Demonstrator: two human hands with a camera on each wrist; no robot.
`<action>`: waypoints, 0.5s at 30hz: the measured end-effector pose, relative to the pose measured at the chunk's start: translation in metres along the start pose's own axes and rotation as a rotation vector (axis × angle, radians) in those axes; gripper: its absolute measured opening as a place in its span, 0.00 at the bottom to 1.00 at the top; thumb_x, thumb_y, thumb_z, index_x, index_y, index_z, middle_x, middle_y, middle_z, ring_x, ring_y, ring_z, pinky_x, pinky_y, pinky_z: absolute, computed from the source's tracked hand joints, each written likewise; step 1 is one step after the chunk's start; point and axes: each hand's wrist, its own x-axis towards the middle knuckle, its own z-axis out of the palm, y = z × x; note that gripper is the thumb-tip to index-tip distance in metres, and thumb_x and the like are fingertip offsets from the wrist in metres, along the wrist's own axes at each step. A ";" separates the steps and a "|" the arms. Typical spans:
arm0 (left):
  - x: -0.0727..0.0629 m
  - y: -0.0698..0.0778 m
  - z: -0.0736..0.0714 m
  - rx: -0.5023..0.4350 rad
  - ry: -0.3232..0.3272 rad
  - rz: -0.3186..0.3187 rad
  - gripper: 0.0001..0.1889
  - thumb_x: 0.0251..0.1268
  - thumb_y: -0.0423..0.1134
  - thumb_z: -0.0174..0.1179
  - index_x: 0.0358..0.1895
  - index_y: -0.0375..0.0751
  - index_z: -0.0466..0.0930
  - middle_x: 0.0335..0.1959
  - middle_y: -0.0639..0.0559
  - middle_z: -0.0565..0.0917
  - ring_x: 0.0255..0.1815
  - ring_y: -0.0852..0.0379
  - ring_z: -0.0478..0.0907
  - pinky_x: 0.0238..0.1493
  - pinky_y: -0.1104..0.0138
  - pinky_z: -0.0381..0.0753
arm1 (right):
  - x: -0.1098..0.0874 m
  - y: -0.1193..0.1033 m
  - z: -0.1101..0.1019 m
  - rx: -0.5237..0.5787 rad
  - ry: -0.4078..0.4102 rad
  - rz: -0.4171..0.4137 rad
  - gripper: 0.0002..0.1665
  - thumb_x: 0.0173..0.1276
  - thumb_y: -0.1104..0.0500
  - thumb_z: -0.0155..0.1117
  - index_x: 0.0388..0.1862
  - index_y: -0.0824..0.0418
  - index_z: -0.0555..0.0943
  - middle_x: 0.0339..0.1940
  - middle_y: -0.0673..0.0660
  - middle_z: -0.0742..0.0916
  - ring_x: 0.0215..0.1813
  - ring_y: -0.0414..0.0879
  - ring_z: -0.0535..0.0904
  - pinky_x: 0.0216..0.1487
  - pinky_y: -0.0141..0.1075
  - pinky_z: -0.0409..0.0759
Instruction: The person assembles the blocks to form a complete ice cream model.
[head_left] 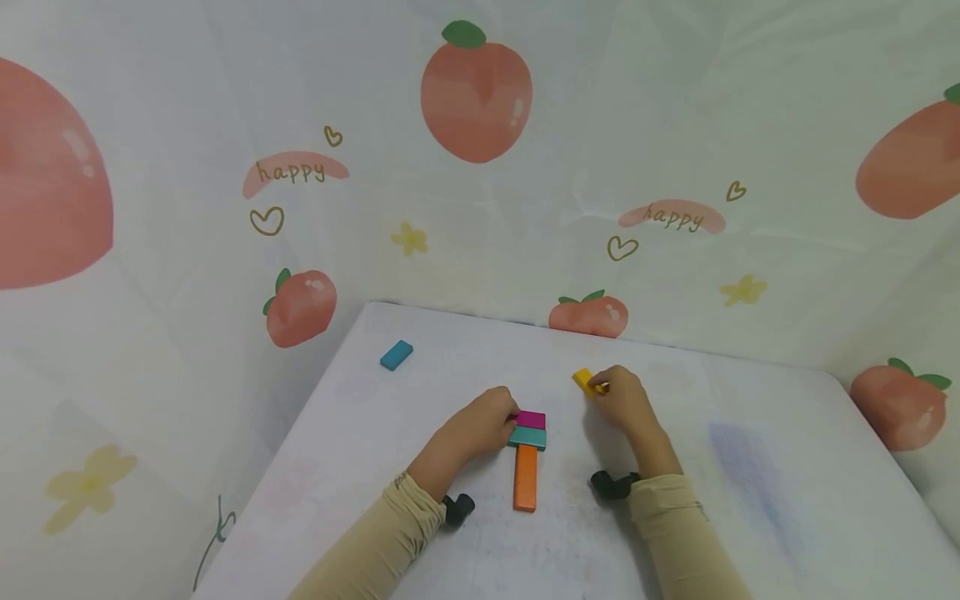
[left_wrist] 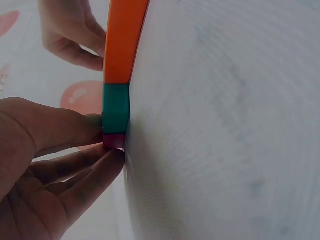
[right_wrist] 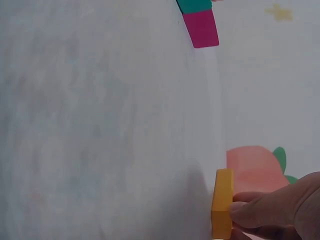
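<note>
As I am watching remotely, one white table (head_left: 465, 358) is spreading beneath: left hand (head_left: 483, 423) is pinching teal block (head_left: 529, 438) and magenta block (head_left: 534, 420) together; right hand (head_left: 624, 398) is pinching yellow block (head_left: 582, 379) farther right; orange block (head_left: 526, 479) is abutting the teal one; blue block (head_left: 396, 355) is lying far left.

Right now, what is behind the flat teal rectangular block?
A flat magenta rectangular block sits against it; in the head view, the left hand hides that block's left end.
</note>
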 end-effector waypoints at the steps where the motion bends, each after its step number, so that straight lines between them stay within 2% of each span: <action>1: 0.000 0.000 0.000 -0.004 -0.002 -0.004 0.12 0.77 0.32 0.62 0.55 0.29 0.88 0.46 0.44 0.85 0.49 0.54 0.83 0.58 0.63 0.87 | 0.000 -0.001 0.001 -0.002 -0.001 -0.007 0.14 0.70 0.71 0.66 0.53 0.71 0.88 0.58 0.72 0.84 0.59 0.65 0.81 0.69 0.60 0.80; 7: 0.000 0.000 0.001 -0.015 -0.006 -0.018 0.13 0.77 0.32 0.62 0.56 0.29 0.87 0.46 0.45 0.85 0.48 0.55 0.82 0.58 0.64 0.87 | -0.002 -0.009 0.005 0.004 -0.019 -0.014 0.13 0.71 0.69 0.67 0.53 0.69 0.89 0.57 0.70 0.84 0.59 0.64 0.81 0.68 0.58 0.81; 15: 0.002 -0.001 0.002 -0.010 -0.007 -0.030 0.13 0.78 0.34 0.62 0.57 0.30 0.87 0.47 0.46 0.85 0.49 0.56 0.82 0.58 0.65 0.87 | -0.004 -0.015 0.011 0.023 -0.014 -0.064 0.12 0.70 0.70 0.67 0.51 0.69 0.89 0.56 0.69 0.85 0.58 0.63 0.82 0.67 0.57 0.82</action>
